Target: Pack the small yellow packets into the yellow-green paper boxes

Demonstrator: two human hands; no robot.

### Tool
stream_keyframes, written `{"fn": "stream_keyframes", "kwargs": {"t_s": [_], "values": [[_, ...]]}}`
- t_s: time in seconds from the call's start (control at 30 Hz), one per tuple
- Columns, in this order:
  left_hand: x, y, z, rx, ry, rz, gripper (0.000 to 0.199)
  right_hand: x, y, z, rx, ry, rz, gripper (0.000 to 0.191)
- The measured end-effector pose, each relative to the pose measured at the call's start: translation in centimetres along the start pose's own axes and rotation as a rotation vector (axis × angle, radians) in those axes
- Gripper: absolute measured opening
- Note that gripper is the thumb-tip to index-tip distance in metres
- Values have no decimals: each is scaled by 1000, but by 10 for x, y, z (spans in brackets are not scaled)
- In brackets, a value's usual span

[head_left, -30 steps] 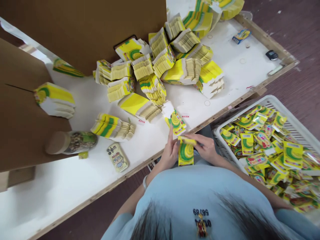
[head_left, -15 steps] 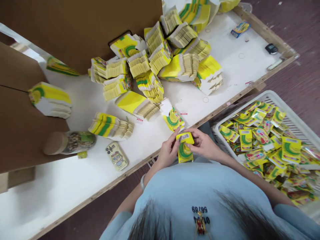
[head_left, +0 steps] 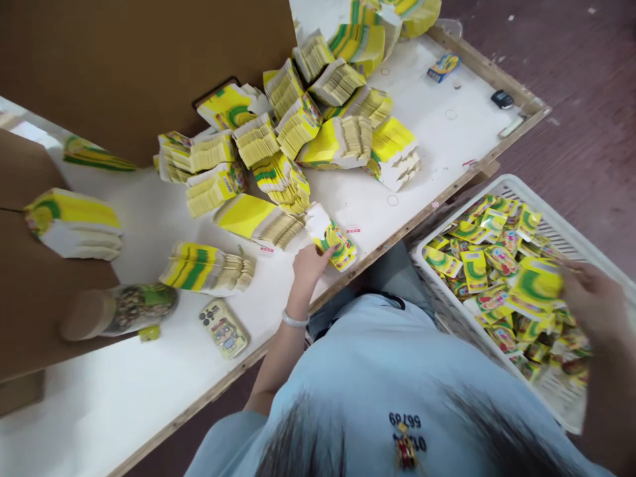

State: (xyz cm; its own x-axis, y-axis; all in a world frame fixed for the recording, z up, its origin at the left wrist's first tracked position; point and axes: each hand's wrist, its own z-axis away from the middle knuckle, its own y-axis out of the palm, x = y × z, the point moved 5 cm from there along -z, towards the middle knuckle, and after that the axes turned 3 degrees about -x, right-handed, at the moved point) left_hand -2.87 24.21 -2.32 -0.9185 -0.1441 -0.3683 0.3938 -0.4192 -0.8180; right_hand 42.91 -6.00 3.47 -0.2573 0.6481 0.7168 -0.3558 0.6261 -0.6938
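Note:
My left hand (head_left: 311,263) is at the near edge of the white table, its fingers closed on the corner of a flat yellow-and-green carton (head_left: 340,246) lying there. My right hand (head_left: 593,298), smeared by motion, is over the white plastic basket (head_left: 603,248) on the right. Its fingers grip a small yellow box (head_left: 536,286) with a green swirl, held above the pile of similar yellow boxes (head_left: 474,270) in the basket. Bundles of folded yellow cartons (head_left: 236,215) spread across the table beyond my left hand.
A phone in a patterned case (head_left: 223,329) lies on the table's left, near a clear jar (head_left: 142,308) with brown contents. Large brown cardboard (head_left: 149,66) stands behind. A blue-and-yellow box (head_left: 444,67) and a small black object (head_left: 501,99) sit at the far right.
Both hands were together on one small yellow box in front of my body. My right hand has moved right over the basket with a box; my left has shifted to the carton on the table.

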Motion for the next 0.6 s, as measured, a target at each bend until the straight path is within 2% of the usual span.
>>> {"fn": "stream_keyframes", "kwargs": {"t_s": [0.03,0.07,0.1,0.13,0.17,0.23,0.27,0.33,0.4,0.43,0.5,0.6], "values": [[2,3,-3,17,24,34,49,-17,-25,-10,-64,68,186,39],[4,4,-3,21,47,69,48,-25,-41,-16,-133,77,311,45],[5,5,-2,18,71,101,48,-23,-49,-17,-205,38,409,56],[6,4,1,11,98,131,48,-13,-45,-14,-275,-41,446,68],[6,2,5,1,134,165,47,5,-30,-7,-308,-144,390,78],[3,-3,18,-20,226,237,45,51,26,17,-230,-311,92,82],[1,-5,27,-32,276,269,44,76,66,33,-49,-340,-115,75],[-7,-10,47,-50,397,314,43,128,142,75,177,-400,-265,62],[-17,-11,71,-49,534,335,41,172,202,121,387,-452,-395,54],[-22,-12,82,-56,604,338,39,188,223,143,481,-461,-453,50],[-30,-15,100,-104,731,332,36,205,246,175,595,-401,-584,41],[-35,-21,113,-257,832,334,24,209,249,194,624,-318,-705,34]]}}
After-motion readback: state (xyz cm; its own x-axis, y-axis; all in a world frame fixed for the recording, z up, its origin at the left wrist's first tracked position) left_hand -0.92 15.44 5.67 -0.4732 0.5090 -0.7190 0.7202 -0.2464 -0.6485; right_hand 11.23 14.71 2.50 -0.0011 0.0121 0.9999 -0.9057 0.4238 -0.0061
